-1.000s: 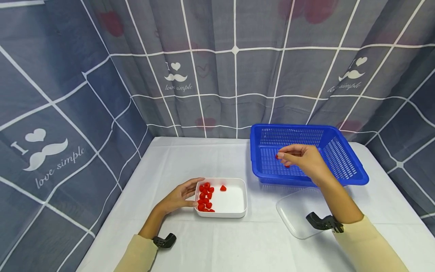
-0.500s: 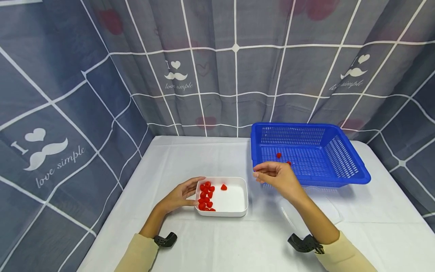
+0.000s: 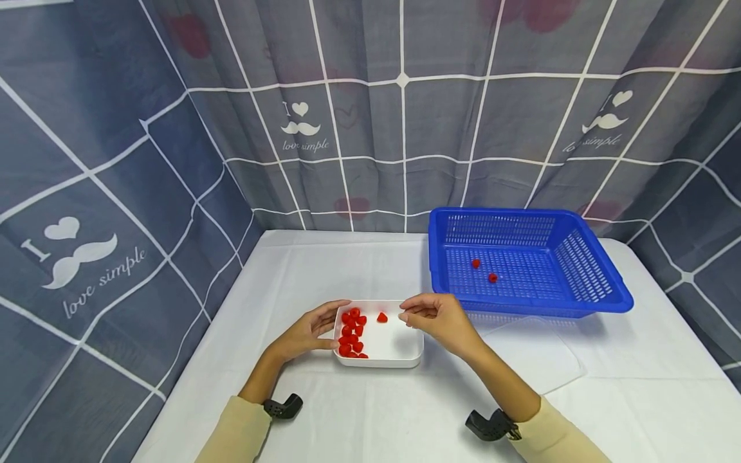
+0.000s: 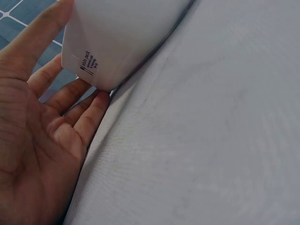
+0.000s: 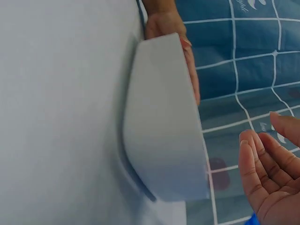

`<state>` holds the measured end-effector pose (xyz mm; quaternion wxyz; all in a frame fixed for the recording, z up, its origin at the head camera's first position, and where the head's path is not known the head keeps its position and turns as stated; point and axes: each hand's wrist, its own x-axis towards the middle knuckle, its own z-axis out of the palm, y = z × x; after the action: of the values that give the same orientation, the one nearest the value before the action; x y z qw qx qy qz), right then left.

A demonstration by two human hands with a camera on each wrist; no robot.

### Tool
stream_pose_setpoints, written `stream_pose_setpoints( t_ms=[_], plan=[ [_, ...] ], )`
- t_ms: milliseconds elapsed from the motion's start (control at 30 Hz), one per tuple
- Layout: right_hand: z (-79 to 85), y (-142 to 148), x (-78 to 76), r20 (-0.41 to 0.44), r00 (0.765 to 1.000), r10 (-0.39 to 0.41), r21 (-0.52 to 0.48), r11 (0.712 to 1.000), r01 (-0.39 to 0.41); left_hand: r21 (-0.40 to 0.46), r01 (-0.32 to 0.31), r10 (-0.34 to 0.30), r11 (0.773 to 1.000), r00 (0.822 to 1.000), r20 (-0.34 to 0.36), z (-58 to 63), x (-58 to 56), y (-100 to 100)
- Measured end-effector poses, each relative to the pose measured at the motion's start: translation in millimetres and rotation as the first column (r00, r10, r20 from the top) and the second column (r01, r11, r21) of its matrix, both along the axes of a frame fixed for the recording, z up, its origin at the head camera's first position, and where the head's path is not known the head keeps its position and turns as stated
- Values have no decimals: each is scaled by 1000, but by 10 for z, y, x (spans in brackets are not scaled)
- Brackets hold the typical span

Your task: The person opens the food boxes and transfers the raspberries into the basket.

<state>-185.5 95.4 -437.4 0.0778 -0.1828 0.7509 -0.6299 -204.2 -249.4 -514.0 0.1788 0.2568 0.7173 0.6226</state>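
Observation:
A white rectangular plastic box (image 3: 399,341) stands on the table with several red raspberry-like berries (image 3: 351,331) gathered at its left side. One more berry (image 3: 382,317) lies apart, near the back wall. My left hand (image 3: 307,333) holds the box's left end, thumb near the front corner and fingers at the back; the left wrist view shows fingertips against the box's printed side (image 4: 89,65). My right hand (image 3: 441,319) hovers over the right rim of the box, fingers bent loosely. In the right wrist view, thumb and fingers (image 5: 253,173) are apart with nothing between them.
A blue perforated basket (image 3: 527,306) stands at the back right, with two berries (image 3: 493,278) on its floor. A clear plastic lid (image 3: 538,360) lies in front of it, partly behind my right forearm. A grey checked curtain (image 3: 370,128) hangs behind the white-covered table (image 3: 359,411).
My right hand has moved left from over the blue basket to the box's right rim. The berry at its fingertips now lies in the basket. My left hand stays on the box.

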Motion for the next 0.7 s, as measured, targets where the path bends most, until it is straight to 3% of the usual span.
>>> stream_pose_setpoints(
  t_ms=[200, 367, 700],
  plan=[
    [-135, -188, 14, -78, 996, 38, 39, 999, -35, -16, -3, 3, 1000, 1000, -6, 8, -4, 6],
    [-199, -356, 22, -175, 983, 54, 134, 991, -30, -12, -4, 4, 1000, 1000, 3, 40, 6, 18],
    [-271, -580, -8, -207, 970, 130, 204, 975, -87, -6, 0, 0, 1000, 1000, -13, 42, 2, 15]
  ],
)
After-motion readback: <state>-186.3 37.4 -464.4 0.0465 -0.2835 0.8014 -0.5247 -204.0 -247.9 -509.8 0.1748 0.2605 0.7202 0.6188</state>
